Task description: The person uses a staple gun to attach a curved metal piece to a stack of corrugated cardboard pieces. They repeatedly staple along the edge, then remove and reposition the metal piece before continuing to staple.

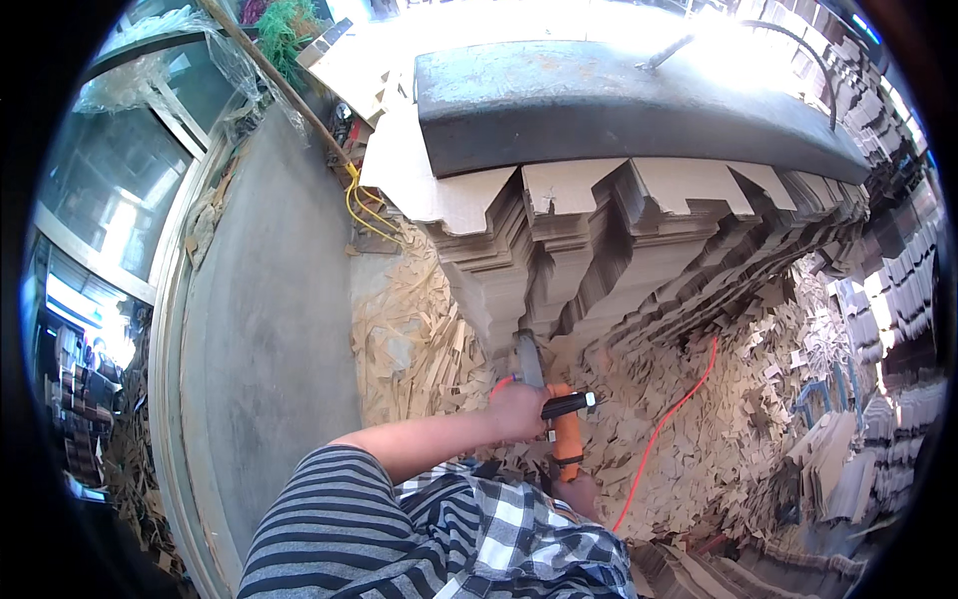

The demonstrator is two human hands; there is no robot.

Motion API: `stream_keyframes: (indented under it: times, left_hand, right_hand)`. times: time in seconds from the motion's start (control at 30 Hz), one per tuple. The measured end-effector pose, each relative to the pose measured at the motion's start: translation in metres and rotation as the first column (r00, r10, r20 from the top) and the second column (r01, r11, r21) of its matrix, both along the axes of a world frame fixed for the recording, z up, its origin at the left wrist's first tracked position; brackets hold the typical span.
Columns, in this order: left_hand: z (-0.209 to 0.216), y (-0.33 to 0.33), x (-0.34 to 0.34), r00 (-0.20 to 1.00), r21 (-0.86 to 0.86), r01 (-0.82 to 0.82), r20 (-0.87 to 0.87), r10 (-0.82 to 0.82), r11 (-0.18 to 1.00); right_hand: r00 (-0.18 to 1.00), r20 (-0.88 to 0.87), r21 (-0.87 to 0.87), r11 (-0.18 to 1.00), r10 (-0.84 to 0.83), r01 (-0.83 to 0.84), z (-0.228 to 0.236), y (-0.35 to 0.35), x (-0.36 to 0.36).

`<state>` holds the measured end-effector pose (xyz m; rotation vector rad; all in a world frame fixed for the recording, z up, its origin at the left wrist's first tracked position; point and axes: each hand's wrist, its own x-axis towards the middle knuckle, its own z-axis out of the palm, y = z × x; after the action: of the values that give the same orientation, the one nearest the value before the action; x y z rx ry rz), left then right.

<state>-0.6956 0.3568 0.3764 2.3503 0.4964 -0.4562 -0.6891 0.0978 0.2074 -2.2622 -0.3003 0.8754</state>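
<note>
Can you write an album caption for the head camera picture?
Left hand and right hand hold an orange tool beside stacked, notched cardboard.

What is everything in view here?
Power tool: one, orange-black, centre
Cardboard stack: one, brown, beyond tool
Slab: one, dark grey, atop stack
Cardboard scraps: countless, tan, across floor
Other cardboard stacks: several, greyish, right edge
Red cord: one, red, right
Pole: one, brown, upper left
Flat surface: one, grey, left
Glass panes: several, greenish, far left
Striped sleeve: one, grey-black, lower left
Checked cloth: one, black-white, bottom
Left hand: one, bare, on tool
Right hand: one, bare, tool's rear
</note>
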Motion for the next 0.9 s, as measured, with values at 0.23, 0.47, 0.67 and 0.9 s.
stream_keyframes:
  times: [0.23,0.47,0.67,0.9]
  left_hand:
    - [-0.005,0.008,-0.001,0.999,0.004,0.044,-0.009,-0.044,0.999]
    - [-0.009,0.009,0.001,1.000,0.005,0.007,-0.005,-0.007,1.000]
    - [-0.015,0.008,0.002,1.000,0.000,-0.002,0.030,0.002,1.000]
    - [-0.044,0.000,0.000,1.000,0.011,0.012,0.002,-0.012,1.000]
  right_hand:
    - [0.999,0.013,-0.051,0.998,0.044,-0.044,0.014,0.007,0.001]
    - [1.000,-0.030,-0.098,0.995,0.011,-0.014,0.002,0.008,0.003]
    - [1.000,0.007,-0.111,0.994,0.006,-0.005,0.009,0.009,0.003]
    - [0.997,0.031,-0.189,0.980,0.066,-0.059,-0.013,-0.007,0.006]
